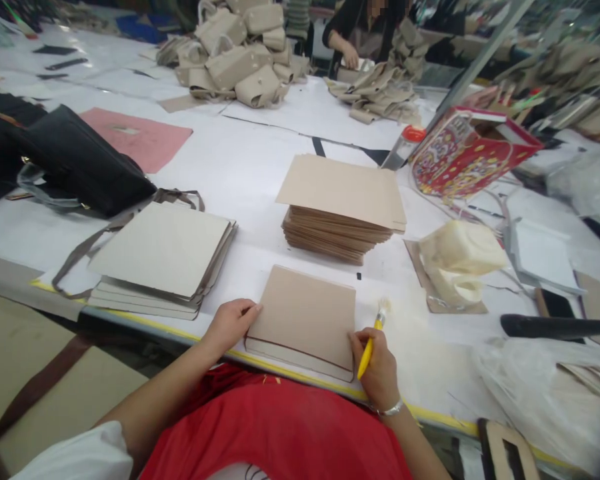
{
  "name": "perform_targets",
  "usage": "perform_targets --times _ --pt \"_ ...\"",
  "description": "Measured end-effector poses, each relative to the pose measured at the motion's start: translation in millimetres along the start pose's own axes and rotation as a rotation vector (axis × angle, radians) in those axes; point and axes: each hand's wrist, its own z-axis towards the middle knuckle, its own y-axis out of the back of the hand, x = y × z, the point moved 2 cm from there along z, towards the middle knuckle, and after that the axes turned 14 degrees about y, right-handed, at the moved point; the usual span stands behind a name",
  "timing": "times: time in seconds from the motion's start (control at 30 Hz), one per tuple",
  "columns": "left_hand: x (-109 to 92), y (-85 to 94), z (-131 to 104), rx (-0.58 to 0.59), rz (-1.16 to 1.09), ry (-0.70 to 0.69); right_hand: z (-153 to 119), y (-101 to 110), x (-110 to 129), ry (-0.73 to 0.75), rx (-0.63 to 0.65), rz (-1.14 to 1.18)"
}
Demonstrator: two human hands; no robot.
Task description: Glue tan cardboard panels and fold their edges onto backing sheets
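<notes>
In front of me a tan leather-like panel (307, 313) lies at the table's near edge, over a lighter piece that shows along its front. My left hand (233, 323) pinches the panel's left edge between thumb and fingers. A brush with a yellow handle (368, 353) is gripped in my right hand (379, 370), bristles pointing up and away. The thumb and fingertip of that same hand touch the panel's right edge. Behind the panel stands a thick stack of tan pieces (337, 230). To the left is a stack of pale panels (163, 250) with dark edges.
At right stand a crusted, cream-coloured glue container (460, 253), a red patterned paper bag (473, 150) and a red-capped bottle (404, 147). A black bag (80, 160) lies at left. Across the table, a person (363, 40) works beside heaps of beige bags (240, 53).
</notes>
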Motion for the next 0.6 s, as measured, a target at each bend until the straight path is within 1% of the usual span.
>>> perform_targets --times 0.1,0.2,0.33,0.43,0.6 --pt "-0.5 -0.4 10.8 0.031 0.072 -0.024 3.2 -4.0 -4.6 0.014 0.009 -0.033" --pt "2.8 -3.3 18.1 0.053 0.069 0.007 4.8 -6.6 -7.7 -0.003 0.024 -0.038" --pt "5.0 -5.1 23.3 0.062 0.052 0.053 7.0 -8.0 -9.2 -0.006 0.034 -0.039" --pt "2.9 -4.5 25.8 0.074 0.063 0.062 8.6 -8.0 -8.8 -0.006 0.042 -0.031" --pt "-0.7 -3.5 30.2 0.079 0.108 0.075 9.9 -7.6 -8.1 -0.048 0.050 -0.012"
